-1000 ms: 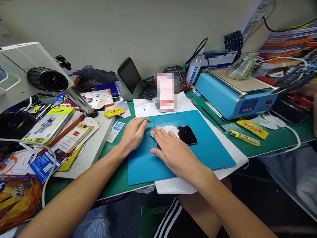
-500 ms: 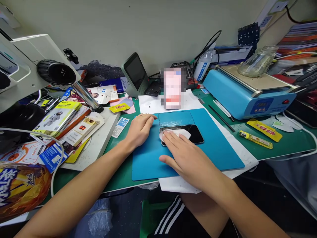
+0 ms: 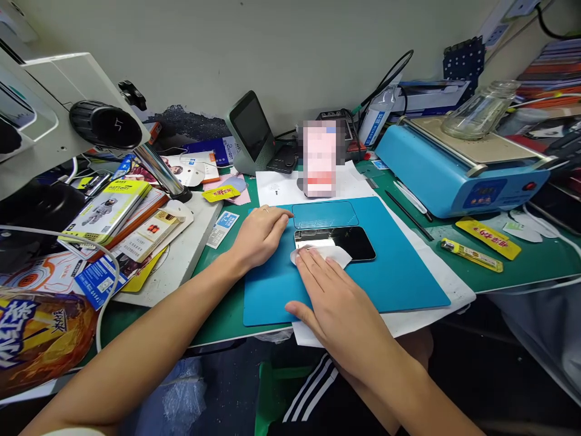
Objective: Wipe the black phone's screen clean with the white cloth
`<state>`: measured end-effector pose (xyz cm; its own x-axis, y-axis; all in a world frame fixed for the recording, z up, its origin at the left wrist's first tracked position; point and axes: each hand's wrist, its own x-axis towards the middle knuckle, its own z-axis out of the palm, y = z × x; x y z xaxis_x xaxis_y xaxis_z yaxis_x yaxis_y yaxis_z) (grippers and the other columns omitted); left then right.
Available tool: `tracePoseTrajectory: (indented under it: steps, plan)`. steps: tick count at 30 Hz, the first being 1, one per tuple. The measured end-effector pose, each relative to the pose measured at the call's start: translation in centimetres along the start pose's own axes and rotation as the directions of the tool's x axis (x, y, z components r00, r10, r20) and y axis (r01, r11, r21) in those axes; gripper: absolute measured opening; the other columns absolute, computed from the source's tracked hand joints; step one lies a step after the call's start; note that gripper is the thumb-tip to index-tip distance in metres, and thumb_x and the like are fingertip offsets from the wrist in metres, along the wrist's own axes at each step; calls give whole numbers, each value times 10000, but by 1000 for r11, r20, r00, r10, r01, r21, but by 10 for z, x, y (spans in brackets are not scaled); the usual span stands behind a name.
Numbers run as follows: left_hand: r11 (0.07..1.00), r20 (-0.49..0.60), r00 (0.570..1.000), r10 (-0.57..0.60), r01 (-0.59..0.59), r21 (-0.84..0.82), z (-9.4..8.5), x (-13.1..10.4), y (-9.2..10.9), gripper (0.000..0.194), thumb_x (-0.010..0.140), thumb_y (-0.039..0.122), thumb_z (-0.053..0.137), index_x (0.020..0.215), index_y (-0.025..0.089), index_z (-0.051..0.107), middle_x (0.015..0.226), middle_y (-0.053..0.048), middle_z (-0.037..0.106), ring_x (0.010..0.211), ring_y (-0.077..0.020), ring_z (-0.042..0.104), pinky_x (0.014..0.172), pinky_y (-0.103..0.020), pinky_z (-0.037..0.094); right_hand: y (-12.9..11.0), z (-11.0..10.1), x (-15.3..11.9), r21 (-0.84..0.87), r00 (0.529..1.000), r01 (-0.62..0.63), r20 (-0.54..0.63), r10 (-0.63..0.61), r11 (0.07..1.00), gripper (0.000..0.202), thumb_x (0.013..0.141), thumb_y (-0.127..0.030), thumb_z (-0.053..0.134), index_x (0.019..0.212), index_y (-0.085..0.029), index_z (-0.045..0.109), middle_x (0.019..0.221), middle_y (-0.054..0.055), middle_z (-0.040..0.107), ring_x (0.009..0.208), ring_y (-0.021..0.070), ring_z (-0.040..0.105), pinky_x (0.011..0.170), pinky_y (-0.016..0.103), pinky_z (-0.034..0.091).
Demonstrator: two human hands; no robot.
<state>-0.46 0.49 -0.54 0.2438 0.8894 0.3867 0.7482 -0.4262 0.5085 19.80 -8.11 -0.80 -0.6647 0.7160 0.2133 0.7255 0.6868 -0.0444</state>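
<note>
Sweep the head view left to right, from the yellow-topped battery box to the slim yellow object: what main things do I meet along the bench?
Yellow-topped battery box, blue-and-white card, left hand, black-screened phone, black stick, slim yellow object.

This is looking like a phone-repair workshop: a microscope [image 3: 68, 109] is looming over a green bench [image 3: 535, 266], a battery box [image 3: 102, 212] is lying nearby, a blue flat-topped machine [image 3: 449, 175] is standing opposite, slim tools [image 3: 411, 198] are lying alongside, and a dark-screened phone [image 3: 363, 242] is resting on a blue mat [image 3: 394, 278]
</note>
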Motion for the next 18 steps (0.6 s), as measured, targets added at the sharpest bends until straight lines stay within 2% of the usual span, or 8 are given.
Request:
tracePoseTrajectory:
  steps: [10, 18]
  plan:
    - [999, 44, 999, -31, 32, -24, -1, 0, 0, 361, 1033, 296, 372, 1083, 182, 712, 971, -45, 758, 935, -217, 668, 889, -367, 485, -7, 0, -9, 4, 999, -26, -30, 26, 1000, 750, 1022, -597, 328, 1502, -38, 469, 1554, 181, 471, 1441, 322, 454, 1154, 472, 447]
    - [998, 57, 998, -27, 30, -50, 3, -1, -1, 380, 1045, 329, 367, 1098, 179, 712, 997, -46, 756, 966, -217, 671, 920, -365, 488, -9, 0, -11, 76, 1000, -31, 7, 31, 997, 796, 999, -638, 347, 1518, -43, 446, 1592, 182, 410, 1479, 320, 395, 1190, 476, 400]
